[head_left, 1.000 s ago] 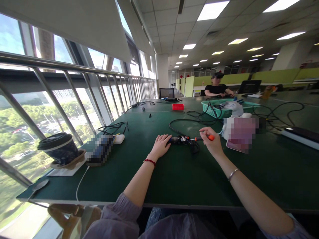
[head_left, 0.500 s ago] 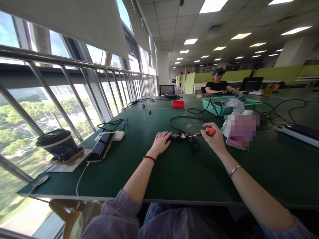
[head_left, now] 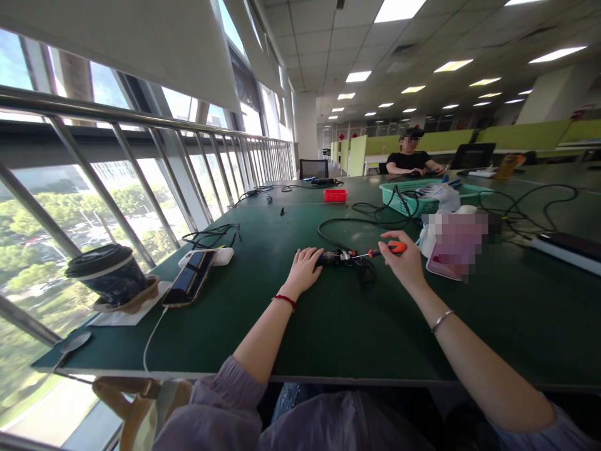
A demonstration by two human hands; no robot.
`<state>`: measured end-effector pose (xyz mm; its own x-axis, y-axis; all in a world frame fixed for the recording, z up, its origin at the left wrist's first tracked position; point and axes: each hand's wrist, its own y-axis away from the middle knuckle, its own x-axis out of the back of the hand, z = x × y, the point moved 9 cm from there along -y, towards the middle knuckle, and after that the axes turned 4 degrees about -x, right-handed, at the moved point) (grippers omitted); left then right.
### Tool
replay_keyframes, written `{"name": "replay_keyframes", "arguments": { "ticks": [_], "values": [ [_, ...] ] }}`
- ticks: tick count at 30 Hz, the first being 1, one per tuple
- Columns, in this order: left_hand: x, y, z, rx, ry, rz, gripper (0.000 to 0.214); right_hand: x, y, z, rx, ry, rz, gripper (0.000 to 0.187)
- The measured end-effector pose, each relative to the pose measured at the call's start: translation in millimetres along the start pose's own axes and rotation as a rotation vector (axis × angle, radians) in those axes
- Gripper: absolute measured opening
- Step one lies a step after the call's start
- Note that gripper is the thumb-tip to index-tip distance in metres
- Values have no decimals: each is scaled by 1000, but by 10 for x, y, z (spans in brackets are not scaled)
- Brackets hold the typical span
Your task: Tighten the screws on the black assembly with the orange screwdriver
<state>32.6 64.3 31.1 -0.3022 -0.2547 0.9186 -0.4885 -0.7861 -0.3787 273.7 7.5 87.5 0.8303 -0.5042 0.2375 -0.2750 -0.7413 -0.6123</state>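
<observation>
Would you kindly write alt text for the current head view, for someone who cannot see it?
A person's right hand holds an orange-handled screwdriver pointed at a dark device on a green table; the left hand touches the device's left end. Nearby are a lidded cup, a phone, a red tray and a green basket.

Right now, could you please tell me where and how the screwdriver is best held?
The screwdriver is probably best gripped by its orange handle, from the near right, where the right hand is: the handle is its thicker end and lies to the right, while the thin shaft points left at the black device.
</observation>
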Motion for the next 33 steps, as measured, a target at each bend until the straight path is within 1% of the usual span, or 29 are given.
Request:
{"name": "replay_keyframes", "arguments": {
  "ticks": [5,8,10,12,16,18,22,24,30,31,33],
  "values": [
    [21,6,7,8,-4,20,46,29,3,-66,70,-51,49,36],
    [16,9,13,3,-2,10,47,26,5,-11,15,-38,39,32],
    [15,9,12,3,-3,9,48,1,7,44,-35,-12,4,28],
    [12,9,12,4,-5,9,48,-10,6,59,-41,5,-9,27],
    [11,12,19,5,-6,4,49,43,3,-62,95,-10,71,33],
    [15,15,20,7,-5,4,50,53,4,-94,122,-14,86,34],
    [25,20,26,6,2,5,51,27,1,-3,0,9,41,29],
    [31,21,31,5,4,6,51,23,5,25,-35,10,31,31],
    [37,23,31,10,4,4,50,18,3,-39,36,-98,28,44],
    [36,22,29,10,4,4,50,20,3,-38,29,-87,28,43],
    [31,21,26,8,5,6,50,20,6,-35,8,-38,21,34]
  ]
}}
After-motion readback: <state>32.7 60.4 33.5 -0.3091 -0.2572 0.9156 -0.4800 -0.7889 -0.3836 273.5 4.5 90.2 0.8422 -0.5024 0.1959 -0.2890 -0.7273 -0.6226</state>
